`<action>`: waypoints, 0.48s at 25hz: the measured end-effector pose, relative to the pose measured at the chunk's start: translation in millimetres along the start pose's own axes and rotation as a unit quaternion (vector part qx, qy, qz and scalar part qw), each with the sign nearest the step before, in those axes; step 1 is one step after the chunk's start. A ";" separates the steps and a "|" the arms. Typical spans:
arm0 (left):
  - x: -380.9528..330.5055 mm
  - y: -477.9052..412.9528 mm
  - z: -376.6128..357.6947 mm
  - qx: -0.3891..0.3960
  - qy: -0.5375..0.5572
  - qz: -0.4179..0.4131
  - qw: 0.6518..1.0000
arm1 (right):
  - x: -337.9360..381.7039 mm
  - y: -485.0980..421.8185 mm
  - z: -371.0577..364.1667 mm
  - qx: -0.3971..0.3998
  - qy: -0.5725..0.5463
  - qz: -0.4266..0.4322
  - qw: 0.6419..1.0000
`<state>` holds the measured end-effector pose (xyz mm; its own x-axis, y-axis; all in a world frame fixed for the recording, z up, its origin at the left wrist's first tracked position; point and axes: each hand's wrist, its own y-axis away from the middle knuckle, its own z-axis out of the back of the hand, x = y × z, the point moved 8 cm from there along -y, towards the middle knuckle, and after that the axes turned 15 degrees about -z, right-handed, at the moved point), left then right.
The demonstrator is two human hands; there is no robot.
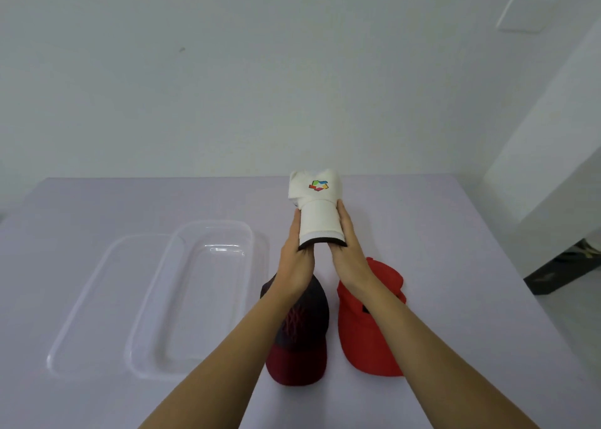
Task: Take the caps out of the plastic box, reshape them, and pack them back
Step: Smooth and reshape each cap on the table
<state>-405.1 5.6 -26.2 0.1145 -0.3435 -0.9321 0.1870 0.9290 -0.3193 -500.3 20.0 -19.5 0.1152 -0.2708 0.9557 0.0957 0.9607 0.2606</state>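
Three caps out of the plastic box [143,357], so unpacking looks done; reshaping step underway, by my read.

- White cap [317,197] is being held up off the tabletop [455,233], over its middle toward the far edge, crown pointing away, logo facing up.
- L hand [292,259] and R hand [351,256] are flanking the brim [320,230], one per side. Fingers [297,227] are lying nearly straight along the brim's edges, pressing inward; thumbs hidden, can't tell where they sit. Brim is arching between the palms, prob. the point of the hold: restoring its curve.
- Dark cap w/ maroon brim [302,340] and red cap [364,331] are lying side by side, close but apart, toward the near edge, right of centre. Both forearms are passing over them. Prob. parked there to keep the box mouth free.
- Box is sitting left of centre, open side up, nothing inside. Clear lid [58,360] is lying on its left, partly overlapping it; which piece is on top, can't tell.

Room: bare surface is showing beyond the box and along the right edge. Path from white cap to box is running left and down, nothing standing in it. Near-edge caps are leaving little slack under the arms; lowering elbows risks dragging them.
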 end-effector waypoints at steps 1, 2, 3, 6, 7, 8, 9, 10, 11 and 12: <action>1.5 0.4 0.7 -0.003 0.022 0.000 1.000 | -2.0 1.7 -1.5 -0.001 0.004 -0.004 1.000; 1.8 0.9 3.9 0.004 0.014 -0.004 1.000 | -2.6 3.2 -0.5 0.000 0.027 0.000 1.000; 0.8 2.0 8.3 0.019 -0.012 -0.009 1.000 | -1.6 4.7 2.5 0.001 0.067 0.010 0.998; -0.6 9.2 21.1 0.078 -0.162 -0.011 0.984 | 2.4 9.0 14.6 -0.024 0.251 0.069 0.965; -0.8 10.5 21.7 0.093 -0.208 -0.026 0.973 | 2.8 12.4 15.2 -0.045 0.309 0.078 0.947; -2.5 11.4 19.2 0.107 -0.245 -0.042 0.963 | 2.7 16.0 14.1 -0.065 0.343 0.085 0.933; -6.1 12.0 15.4 0.119 -0.275 -0.054 0.953 | 2.9 19.9 10.8 -0.079 0.351 0.092 0.928; -10.3 12.2 11.6 0.125 -0.295 -0.068 0.945 | 3.6 23.9 8.3 -0.090 0.344 0.099 0.929; -14.0 12.9 9.2 0.127 -0.306 -0.083 0.940 | 4.9 26.9 9.0 -0.102 0.335 0.101 0.931; -17.3 14.2 9.4 0.124 -0.308 -0.094 0.939 | 6.5 27.2 12.8 -0.119 0.332 0.100 0.930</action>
<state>-395.3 23.4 -13.0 0.5842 -0.5834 -0.5641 0.4735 0.8096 -0.3469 -509.7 45.1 -4.4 0.7323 -0.1426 0.6659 0.2138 0.9765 -0.0261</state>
